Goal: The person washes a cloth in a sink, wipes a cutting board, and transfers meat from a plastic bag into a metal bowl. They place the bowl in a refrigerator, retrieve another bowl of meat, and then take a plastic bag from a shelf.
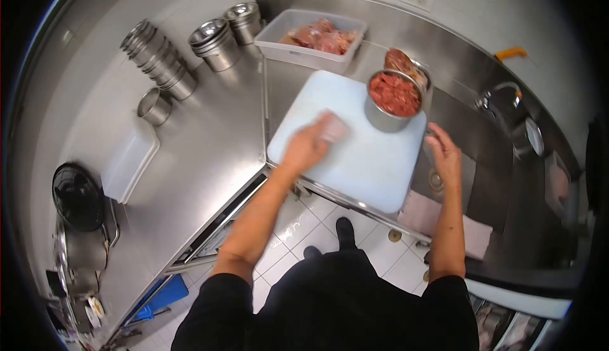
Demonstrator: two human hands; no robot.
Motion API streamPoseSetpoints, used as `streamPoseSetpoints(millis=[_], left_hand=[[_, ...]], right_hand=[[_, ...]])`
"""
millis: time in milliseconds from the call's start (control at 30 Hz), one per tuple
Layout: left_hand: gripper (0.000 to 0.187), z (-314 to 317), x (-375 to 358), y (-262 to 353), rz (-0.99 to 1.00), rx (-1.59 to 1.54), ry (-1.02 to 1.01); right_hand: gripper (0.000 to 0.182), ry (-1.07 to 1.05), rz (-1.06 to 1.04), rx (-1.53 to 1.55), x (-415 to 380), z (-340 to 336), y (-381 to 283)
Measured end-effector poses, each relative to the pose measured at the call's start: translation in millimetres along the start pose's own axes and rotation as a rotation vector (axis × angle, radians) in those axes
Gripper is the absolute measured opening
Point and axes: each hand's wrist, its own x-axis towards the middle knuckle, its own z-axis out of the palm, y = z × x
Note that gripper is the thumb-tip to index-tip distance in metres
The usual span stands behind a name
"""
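My left hand [306, 146] is over the left half of a pale blue-white cutting board [374, 167], closed on a small pinkish cloth [335, 129]. Both are smeared by motion. My right hand [446, 153] hangs beyond the board's right edge, above the sink side, with its fingers apart and nothing in it. Near the board's far right corner stands a round steel container [388, 120] filled with cut red meat [394, 94]. Just behind that container, another piece of meat [398, 61] lies in a metal dish, partly hidden.
A plastic tub [303, 57] of raw meat stands behind the board. Stacked steel containers [217, 52] line the left counter [209, 141], near a white plastic bin [130, 160]. To the right are the sink [472, 119], its faucet [501, 94] and a pink cloth [472, 231] along the front edge.
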Motion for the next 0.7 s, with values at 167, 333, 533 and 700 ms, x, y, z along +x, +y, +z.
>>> streamPoseSetpoints(millis=[167,333,533,700], left_hand=[[0.055,19,-17,-63,0.151,0.255,0.193],[0.043,118,-43,25,0.496,0.086,0.079],[0.047,148,-74,112,0.721,-0.005,-0.238],[0.053,129,-73,95,0.533,0.121,-0.155]], right_hand=[[0.030,0.450,0.051,-0.214,-56,-159,46],[0.061,1.106,0.267,-0.525,-114,-288,81],[0.067,1.376,0.353,-0.466,-149,-291,73],[0.053,1.360,0.184,-0.457,-233,-286,38]])
